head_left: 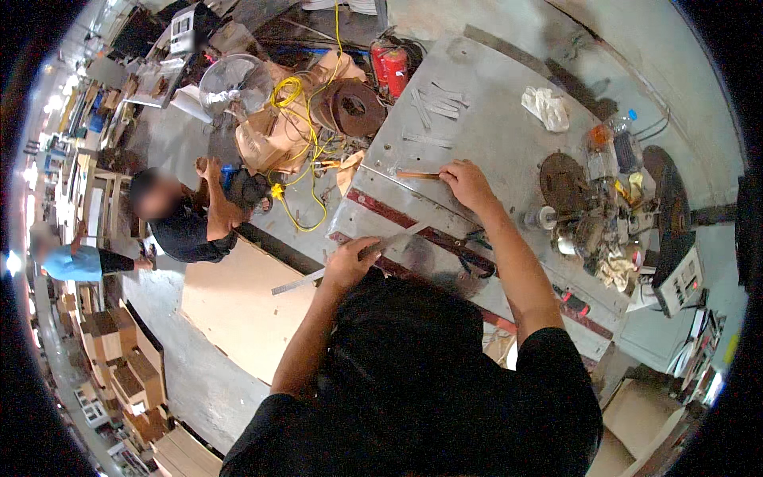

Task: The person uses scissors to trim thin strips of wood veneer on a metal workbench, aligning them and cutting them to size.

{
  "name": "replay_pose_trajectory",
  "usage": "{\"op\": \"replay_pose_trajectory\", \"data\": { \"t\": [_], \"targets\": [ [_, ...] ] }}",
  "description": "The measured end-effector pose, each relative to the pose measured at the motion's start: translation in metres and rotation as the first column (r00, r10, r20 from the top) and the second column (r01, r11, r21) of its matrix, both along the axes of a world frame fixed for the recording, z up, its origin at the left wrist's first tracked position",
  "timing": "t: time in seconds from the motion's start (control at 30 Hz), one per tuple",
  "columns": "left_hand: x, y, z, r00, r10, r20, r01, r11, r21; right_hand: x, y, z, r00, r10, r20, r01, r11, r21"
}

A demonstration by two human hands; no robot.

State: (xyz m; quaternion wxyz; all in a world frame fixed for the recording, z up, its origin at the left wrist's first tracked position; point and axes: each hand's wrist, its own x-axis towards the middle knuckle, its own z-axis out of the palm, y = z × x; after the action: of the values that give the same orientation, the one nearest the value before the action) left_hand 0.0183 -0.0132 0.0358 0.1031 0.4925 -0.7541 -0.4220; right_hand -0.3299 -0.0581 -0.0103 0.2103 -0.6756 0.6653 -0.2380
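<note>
My left hand (350, 264) is closed around a long, flat metal strip (299, 283) near the front edge of the grey metal worktable (493, 103). One end sticks out to the left past the table; the other lies over the tabletop. Farther forward, my right hand (467, 184) pinches the right end of a thin brown stick (418, 175), which points left, low over the table or resting on it; I cannot tell which. Several loose grey strips (437, 103) are scattered beyond it. Dark red bands (381, 207) run along the table near my hands.
White crumpled cloth (546, 109) sits at the table's far right, with bottles (624, 127) and a cluttered machine (584, 230) nearer. Red fire extinguishers (389, 67) and a yellow cable (310, 135) lie beyond. A person in black (187, 222) crouches left, near a large board (246, 302).
</note>
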Motion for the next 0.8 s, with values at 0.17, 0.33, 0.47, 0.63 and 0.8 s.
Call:
{"op": "replay_pose_trajectory", "data": {
  "t": [0.17,0.33,0.47,0.63,0.8],
  "targets": [
    [-0.016,0.0,0.013,0.994,-0.083,0.071,0.083,0.997,0.007,0.0,-0.009,-0.006,0.991,-0.092,-0.093,0.085,0.994,-0.075],
    [-0.019,-0.001,0.005,0.992,-0.117,0.049,0.12,0.992,-0.049,0.011,-0.005,0.006,0.988,-0.122,-0.094,0.107,0.982,-0.153],
    [-0.017,-0.003,-0.004,0.987,-0.15,0.052,0.154,0.985,-0.083,0.022,-0.005,0.005,0.974,0.025,-0.224,-0.057,0.989,-0.139],
    [-0.026,-0.006,0.006,0.988,-0.138,0.07,0.143,0.988,-0.059,0.013,-0.019,-0.002,0.959,0.081,-0.271,-0.105,0.991,-0.078],
    [-0.034,-0.014,0.007,0.992,-0.1,0.079,0.109,0.987,-0.117,-0.009,-0.014,0.004,0.992,0.006,-0.124,-0.028,0.984,-0.177]
  ]
}}
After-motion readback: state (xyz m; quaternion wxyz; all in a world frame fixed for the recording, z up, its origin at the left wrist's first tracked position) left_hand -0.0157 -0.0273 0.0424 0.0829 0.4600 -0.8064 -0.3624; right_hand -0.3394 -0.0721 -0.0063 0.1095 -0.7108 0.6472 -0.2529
